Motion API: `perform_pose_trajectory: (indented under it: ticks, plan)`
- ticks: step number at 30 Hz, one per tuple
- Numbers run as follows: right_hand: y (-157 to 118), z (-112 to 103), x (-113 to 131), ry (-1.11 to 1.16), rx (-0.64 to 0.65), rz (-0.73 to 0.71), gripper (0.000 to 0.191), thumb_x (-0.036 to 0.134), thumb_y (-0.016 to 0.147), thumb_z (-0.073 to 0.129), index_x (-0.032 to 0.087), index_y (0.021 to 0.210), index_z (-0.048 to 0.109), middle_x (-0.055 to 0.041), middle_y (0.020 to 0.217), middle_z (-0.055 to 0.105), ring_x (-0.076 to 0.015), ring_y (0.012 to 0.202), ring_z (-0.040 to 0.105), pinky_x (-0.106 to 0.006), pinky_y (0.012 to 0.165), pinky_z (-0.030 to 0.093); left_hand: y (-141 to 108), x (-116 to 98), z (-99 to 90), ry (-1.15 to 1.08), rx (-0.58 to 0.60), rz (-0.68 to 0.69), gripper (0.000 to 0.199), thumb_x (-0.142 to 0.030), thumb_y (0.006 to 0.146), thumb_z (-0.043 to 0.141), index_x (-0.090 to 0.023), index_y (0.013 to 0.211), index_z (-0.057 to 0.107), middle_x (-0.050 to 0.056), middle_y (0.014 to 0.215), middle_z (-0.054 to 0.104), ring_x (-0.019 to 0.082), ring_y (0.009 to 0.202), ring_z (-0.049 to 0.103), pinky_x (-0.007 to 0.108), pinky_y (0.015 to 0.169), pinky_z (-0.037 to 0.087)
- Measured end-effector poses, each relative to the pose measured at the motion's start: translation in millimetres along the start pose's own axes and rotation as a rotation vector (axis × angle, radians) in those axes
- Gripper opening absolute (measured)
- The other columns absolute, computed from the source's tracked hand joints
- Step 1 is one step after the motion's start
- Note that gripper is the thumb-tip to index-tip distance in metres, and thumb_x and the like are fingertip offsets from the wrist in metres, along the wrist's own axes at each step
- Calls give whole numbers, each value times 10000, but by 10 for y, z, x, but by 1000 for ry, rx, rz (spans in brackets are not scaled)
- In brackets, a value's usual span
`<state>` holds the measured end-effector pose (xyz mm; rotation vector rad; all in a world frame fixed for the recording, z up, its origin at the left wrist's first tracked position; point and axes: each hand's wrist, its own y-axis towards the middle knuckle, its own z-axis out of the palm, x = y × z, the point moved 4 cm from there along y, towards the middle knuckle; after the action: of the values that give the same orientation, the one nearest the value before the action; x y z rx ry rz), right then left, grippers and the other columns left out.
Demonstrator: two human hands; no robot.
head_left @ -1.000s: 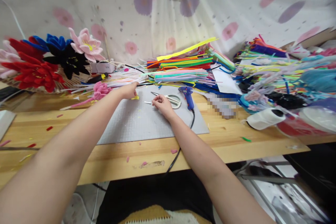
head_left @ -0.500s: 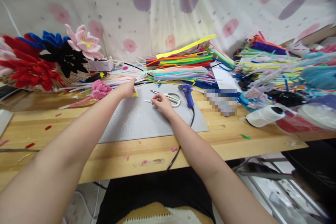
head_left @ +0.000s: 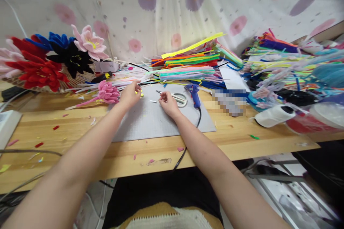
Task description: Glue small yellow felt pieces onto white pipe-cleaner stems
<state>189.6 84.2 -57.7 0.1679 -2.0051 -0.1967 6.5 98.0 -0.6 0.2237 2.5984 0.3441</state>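
Left hand [head_left: 130, 95] and right hand [head_left: 168, 103] at a gray mat [head_left: 150, 123] on a wooden counter [head_left: 228, 143].
The left fingers bend beside a small yellow piece [head_left: 142, 94] near the mat's far edge; whether they grip it cannot be told. The right fingers curl inward, a short white piece [head_left: 153, 101] lying on the mat just beside their tips; whether anything sits between them cannot be told. Scissors [head_left: 177, 97] lie partly behind the right hand, near a blue glue gun [head_left: 194, 97].
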Motion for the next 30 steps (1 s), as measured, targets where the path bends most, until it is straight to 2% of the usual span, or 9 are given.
perform_pose_trajectory:
  ticks: [2,5,7,10,15,20,25,30]
  plan:
    - [3,14,25,-94,24,-68,244,141,703,510,199,937,478,4,867,619,-113,698,538,-269,705,409,-183,-88,118,-72,10,19,450,-175,756,485,-195,1206,476,34,982,666,168,918,573,293,847,411]
    - [-1,53,81,-237,50,-154,301,128,700,521,203,989,478,-15,904,625,-151,783,540,-297,737,404,-375,-186,311,-114,14,41,476,-190,743,532,-210,1215,479,32,1079,646,185,1038,507,302,892,396]
    - [-6,82,120,-313,55,-190,315,121,703,521,201,1005,482,-25,893,633,-176,831,537,-316,761,398,-416,-201,415,-127,23,5,493,-194,737,550,-222,1224,476,32,1097,638,196,1079,479,310,909,387]
    - [-11,117,148,-369,60,-197,294,115,720,507,201,1001,496,-31,844,643,-197,854,537,-329,767,394,-396,-199,496,-136,33,-28,455,-204,753,544,-223,1204,492,27,1023,660,201,1056,482,318,904,385]
    - [-12,120,131,-342,37,-164,275,134,742,485,221,1001,509,-13,831,648,-182,810,551,-311,739,400,-394,-184,498,-123,20,-56,373,-206,773,525,-227,1145,521,22,915,664,194,956,523,315,835,405]
    - [-38,115,141,-323,27,-188,267,141,740,471,224,990,517,-2,823,650,-168,782,556,-291,709,401,-448,-188,471,-124,-17,-60,383,-194,771,516,-223,1152,501,20,906,661,194,967,524,310,812,404]
    - [-34,87,125,-308,-12,-145,295,136,738,461,216,1018,507,-14,833,649,-169,786,556,-291,700,404,-466,-177,450,-104,-19,-98,390,-193,773,514,-237,1158,471,21,938,657,196,991,524,312,815,402]
    - [-34,139,165,-303,72,-225,306,141,738,498,225,1032,498,-1,873,665,-163,793,559,-302,736,407,-479,-174,442,-125,-29,-119,409,-168,771,501,-242,1168,435,16,943,655,189,1004,530,311,831,398]
